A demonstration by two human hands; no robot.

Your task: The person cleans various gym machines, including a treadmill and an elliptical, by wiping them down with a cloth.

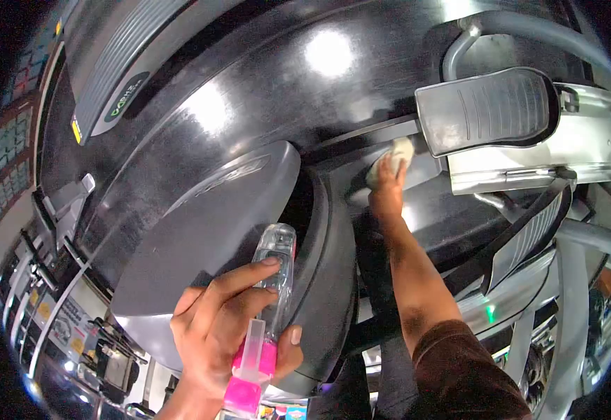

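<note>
My left hand point(232, 325) is wrapped round a clear bottle point(277, 262) with a pink spray head point(248, 388), in front of a dark grey machine cover point(214, 231). Farther off, my right hand point(388, 185) presses a pale cloth point(398, 150) against the grey surface beside the cover. Just right of the cloth is a black ridged foot pedal point(491, 112). A brown sleeve covers my right upper arm.
A second pedal point(529, 234) and a silver metal housing point(578, 143) stand at the right. Grey tubes point(529, 31) curve along the upper right. Another machine's ridged panel point(127, 66) is at upper left, and metal frames stand at lower left.
</note>
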